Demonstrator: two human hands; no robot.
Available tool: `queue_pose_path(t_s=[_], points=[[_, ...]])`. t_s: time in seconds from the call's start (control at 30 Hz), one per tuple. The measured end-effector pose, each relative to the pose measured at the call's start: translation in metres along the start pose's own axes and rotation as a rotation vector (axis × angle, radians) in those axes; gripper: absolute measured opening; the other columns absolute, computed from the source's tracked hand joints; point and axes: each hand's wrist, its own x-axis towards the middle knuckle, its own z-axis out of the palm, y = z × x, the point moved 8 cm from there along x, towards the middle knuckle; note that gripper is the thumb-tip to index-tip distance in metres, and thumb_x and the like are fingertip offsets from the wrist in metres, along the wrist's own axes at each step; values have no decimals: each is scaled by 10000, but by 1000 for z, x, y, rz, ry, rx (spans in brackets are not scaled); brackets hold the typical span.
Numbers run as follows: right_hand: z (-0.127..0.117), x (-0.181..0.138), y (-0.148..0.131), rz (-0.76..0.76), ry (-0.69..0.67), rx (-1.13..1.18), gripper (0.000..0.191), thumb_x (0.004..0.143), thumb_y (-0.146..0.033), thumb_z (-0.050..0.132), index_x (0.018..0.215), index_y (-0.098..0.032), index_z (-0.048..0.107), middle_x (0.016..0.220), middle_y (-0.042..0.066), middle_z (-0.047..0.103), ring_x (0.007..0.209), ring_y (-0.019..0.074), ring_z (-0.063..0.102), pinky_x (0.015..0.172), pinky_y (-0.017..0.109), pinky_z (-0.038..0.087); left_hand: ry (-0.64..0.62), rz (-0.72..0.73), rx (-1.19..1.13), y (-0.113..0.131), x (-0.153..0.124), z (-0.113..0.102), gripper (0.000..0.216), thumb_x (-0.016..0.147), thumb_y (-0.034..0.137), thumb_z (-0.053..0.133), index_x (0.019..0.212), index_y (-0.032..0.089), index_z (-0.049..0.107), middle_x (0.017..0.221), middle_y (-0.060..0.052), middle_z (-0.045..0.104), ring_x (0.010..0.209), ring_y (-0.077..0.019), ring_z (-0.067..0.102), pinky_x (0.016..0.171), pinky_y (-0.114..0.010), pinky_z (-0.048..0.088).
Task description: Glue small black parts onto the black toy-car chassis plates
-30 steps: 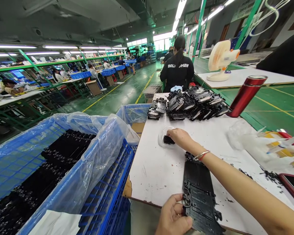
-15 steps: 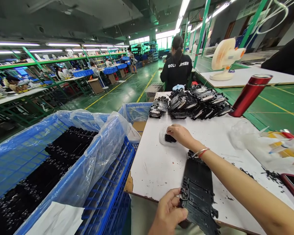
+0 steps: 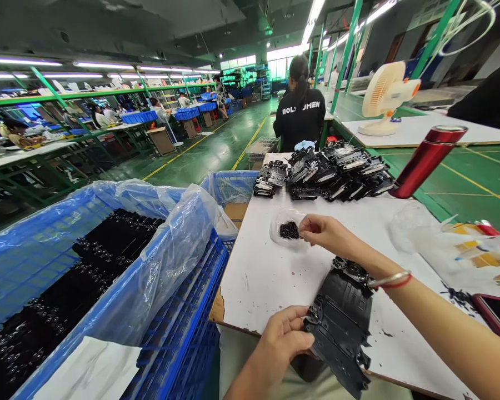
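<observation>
My left hand (image 3: 286,338) grips the near left edge of a flat black plastic panel (image 3: 342,322), which is lifted and tilted off the white table (image 3: 262,278). My right hand (image 3: 325,233) hovers just right of a small clear bag holding tiny black parts (image 3: 289,229), fingertips pinched together; whether a part is between them I cannot tell. A bracelet sits on my right wrist.
A blue crate lined with plastic (image 3: 108,272) full of black panels stands left. Stacked black parts (image 3: 329,172) lie at the table's far end beside a red flask (image 3: 425,161). A white fan (image 3: 385,97), a phone (image 3: 498,314) and a seated person in black (image 3: 302,108) are beyond.
My right hand has drawn back to the right out of the small bag. My left hand has lifted and rotated the black panel off the table.
</observation>
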Motion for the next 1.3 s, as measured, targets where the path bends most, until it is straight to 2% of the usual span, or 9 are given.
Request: queue_pose_path(t_s=[0.1,0.23,0.33,0.47,0.6,0.7,0.87,1.3], points=[[1,-28,-7,-6,-50,74,158,765,-320,595,832,-178,616,702,-7,613,649,123,552,582,241,440,-3,-14,-26,5,5,0,431,668,207,668,1085,101,685,934,-102,705,810,-188,641,761,-296,478],[6,-62,-8,101,-102,163,252,771,-380,641,924,-178,649,800,28,695,746,163,623,645,267,474,22,-3,-30,11,12,-5,430,695,216,662,1108,97,677,939,-94,697,790,-168,617,727,-278,469],[8,-83,-12,112,-123,64,213,810,-378,618,901,-199,689,791,21,726,745,176,649,653,275,488,28,29,-18,14,16,-9,435,738,236,651,1153,105,664,968,-90,693,803,-156,592,745,-275,461],[9,-101,-26,-49,-105,-188,167,886,-306,549,879,-231,698,740,-16,716,604,129,616,563,241,449,33,46,-4,15,19,-10,430,777,276,651,1175,110,656,975,-85,690,840,-153,580,797,-277,460],[14,-117,-42,-291,-62,-344,170,955,-281,495,918,-212,645,829,11,690,689,124,630,625,228,470,36,41,21,16,18,-6,442,789,303,660,1190,118,646,1006,-83,685,860,-153,576,797,-273,468],[17,-123,-50,-397,-33,-409,161,965,-261,480,943,-187,622,866,42,655,744,136,628,659,238,491,35,40,34,18,18,-2,472,793,324,663,1210,106,626,1040,-95,676,910,-171,579,822,-289,474],[21,-124,-54,-459,-14,-461,127,957,-207,482,976,-177,603,862,44,638,754,142,619,663,252,503,9,49,79,19,17,0,507,824,329,641,1264,86,575,1131,-127,645,988,-206,575,882,-340,475],[31,-121,-69,-550,-119,-730,254,978,-142,351,846,-160,568,710,41,580,612,161,543,549,283,423,-3,61,125,19,17,-2,490,826,400,666,1249,157,619,980,-60,666,871,-151,575,807,-279,485]])
